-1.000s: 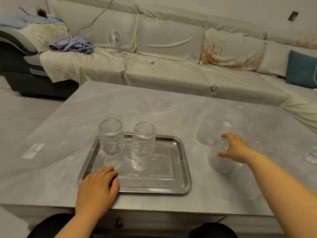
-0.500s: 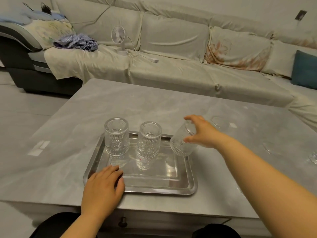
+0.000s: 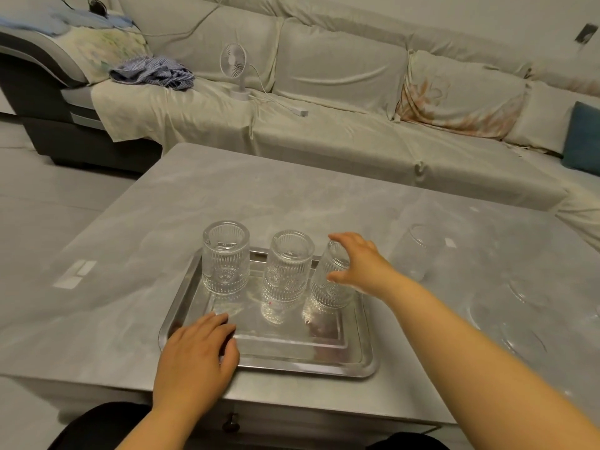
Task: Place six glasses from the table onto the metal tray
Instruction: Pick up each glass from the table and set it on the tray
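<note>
Rectangular shiny metal tray [image 3: 363, 362] sits near front edge of grey marbled worktop [image 3: 227, 203]. Two clear ribbed glasses stand upright along tray's far side: left glass [image 3: 226, 256], middle glass [image 3: 287, 265]. Third ribbed glass [image 3: 329, 287] tilted at tray's right far corner, base seemingly touching tray. Right hand [image 3: 360, 264] grips its upper part, fingers curled around rim. Left hand [image 3: 194, 355] lies flat, fingers loosely together, on tray's near-left corner. Other clear glasses [image 3: 418, 251] blurred on worktop right of tray, count unclear.
</note>
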